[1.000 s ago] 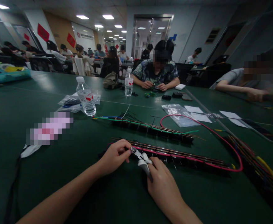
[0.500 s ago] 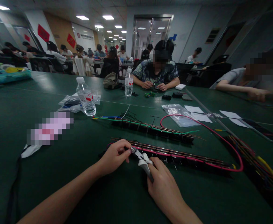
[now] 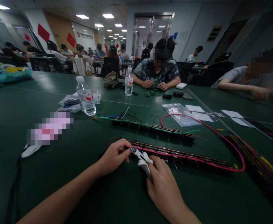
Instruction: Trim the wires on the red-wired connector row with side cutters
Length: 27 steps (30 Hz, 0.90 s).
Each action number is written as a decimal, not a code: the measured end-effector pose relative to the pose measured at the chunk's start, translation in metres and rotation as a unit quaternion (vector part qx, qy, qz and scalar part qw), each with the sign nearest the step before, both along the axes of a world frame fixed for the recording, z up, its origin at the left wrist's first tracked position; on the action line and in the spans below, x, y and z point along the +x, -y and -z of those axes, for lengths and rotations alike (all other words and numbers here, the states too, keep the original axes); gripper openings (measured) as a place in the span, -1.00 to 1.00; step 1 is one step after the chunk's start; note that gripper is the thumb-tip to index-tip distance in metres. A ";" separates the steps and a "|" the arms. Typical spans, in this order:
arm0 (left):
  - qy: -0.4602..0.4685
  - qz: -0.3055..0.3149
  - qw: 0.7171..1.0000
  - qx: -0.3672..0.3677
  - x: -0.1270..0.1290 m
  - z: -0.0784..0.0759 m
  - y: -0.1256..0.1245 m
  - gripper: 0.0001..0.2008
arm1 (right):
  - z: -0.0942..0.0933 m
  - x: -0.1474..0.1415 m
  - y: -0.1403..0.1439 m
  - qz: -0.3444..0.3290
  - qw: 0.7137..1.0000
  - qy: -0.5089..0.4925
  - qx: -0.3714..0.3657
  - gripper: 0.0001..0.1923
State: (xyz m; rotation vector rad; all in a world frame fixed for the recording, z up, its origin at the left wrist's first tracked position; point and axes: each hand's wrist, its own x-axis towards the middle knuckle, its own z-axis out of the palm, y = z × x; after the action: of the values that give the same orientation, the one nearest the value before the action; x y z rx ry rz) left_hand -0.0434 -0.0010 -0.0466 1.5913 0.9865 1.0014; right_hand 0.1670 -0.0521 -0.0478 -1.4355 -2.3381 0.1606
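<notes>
My right hand (image 3: 165, 183) is wrapped round the grey-and-white handles of a pair of cutting pliers (image 3: 140, 155). Their metal jaws point up and left, close to the fingertips of my left hand (image 3: 116, 155). That hand is closed in a pinch at the near side of a long black strip assembly (image 3: 185, 157); whatever lies between its thumb and fingers is too small to make out. A red wire (image 3: 164, 153) runs along this strip and loops back at its right end. Thin tie ends stick out along its near edge.
Behind lies a second strip assembly (image 3: 150, 127) with a green wire. More wired strips (image 3: 258, 161) are at the right. Water bottles (image 3: 87, 98), a clear plastic bag (image 3: 179, 115) and papers (image 3: 202, 116) lie farther back. Co-workers sit across the table and at right.
Both hands and the pliers stay almost in place. The view has shifted very slightly.
</notes>
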 end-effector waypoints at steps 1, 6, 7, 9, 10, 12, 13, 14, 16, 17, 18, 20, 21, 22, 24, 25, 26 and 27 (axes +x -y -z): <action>0.001 0.001 1.000 0.000 0.000 0.000 0.000 -0.94 | 0.000 0.000 0.000 -0.001 1.000 0.003 0.003 -0.58; 0.005 0.003 1.000 0.000 0.000 -0.003 0.002 -0.94 | -0.002 0.000 -0.001 0.000 1.000 0.005 0.007 -0.57; 0.005 0.005 1.000 -0.001 0.000 -0.003 0.002 -0.94 | -0.002 0.000 -0.001 0.001 1.000 0.004 0.006 -0.57; 0.005 0.006 1.000 -0.002 0.000 -0.003 0.002 -0.94 | -0.003 0.000 0.000 0.001 1.000 0.001 0.004 -0.57; 0.004 0.006 1.000 -0.002 0.000 -0.003 0.001 -0.94 | -0.003 0.000 0.000 0.001 1.000 -0.001 0.002 -0.56; 0.003 0.006 1.000 -0.003 0.000 -0.001 0.001 -0.94 | -0.003 0.000 0.000 0.000 1.000 -0.008 0.000 -0.55; 0.003 0.006 1.000 -0.002 -0.001 0.000 0.000 -0.94 | -0.003 0.000 0.000 -0.001 1.000 -0.011 -0.001 -0.55; 0.002 0.006 1.000 -0.001 -0.001 0.001 0.000 -0.94 | -0.003 0.000 0.000 -0.001 1.000 -0.013 -0.001 -0.55; 0.004 0.006 1.000 0.000 -0.001 0.003 -0.001 -0.94 | -0.004 0.001 0.000 -0.001 1.000 -0.015 -0.001 -0.56; 0.006 0.006 1.000 0.000 -0.001 0.003 -0.001 -0.94 | -0.004 0.001 0.000 -0.002 1.000 -0.014 -0.001 -0.57; 0.007 0.007 1.000 0.000 -0.001 0.004 -0.001 -0.94 | -0.004 0.001 0.000 -0.003 1.000 -0.013 -0.002 -0.57; 0.006 0.008 1.000 0.000 -0.001 0.004 -0.001 -0.94 | -0.004 0.002 0.000 -0.006 1.000 -0.010 -0.004 -0.58; 0.006 0.008 1.000 0.001 -0.001 0.004 -0.001 -0.93 | -0.004 0.002 0.000 -0.006 1.000 -0.009 -0.004 -0.58; 0.005 0.007 1.000 0.001 -0.001 0.004 -0.001 -0.93 | -0.004 0.002 0.000 -0.005 1.000 -0.009 -0.003 -0.58; 0.006 0.008 1.000 0.002 -0.001 0.003 -0.001 -0.93 | -0.003 0.002 0.000 -0.005 1.000 -0.009 0.001 -0.57; 0.005 0.009 1.000 0.002 -0.001 0.003 -0.001 -0.92 | -0.003 0.002 -0.001 -0.006 1.000 -0.008 0.002 -0.56; 0.005 0.009 1.000 0.002 -0.001 0.002 -0.001 -0.92 | -0.003 0.002 -0.001 -0.007 1.000 -0.007 0.004 -0.56; 0.003 0.010 1.000 0.002 -0.001 0.002 -0.001 -0.92 | -0.003 0.002 -0.001 -0.009 1.000 -0.006 0.005 -0.56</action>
State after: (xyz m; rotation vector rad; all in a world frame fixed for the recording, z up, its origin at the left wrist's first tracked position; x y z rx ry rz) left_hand -0.0446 -0.0003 -0.0485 1.5975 0.9624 0.9949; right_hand 0.1688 -0.0511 -0.0447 -1.4064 -2.3394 0.1611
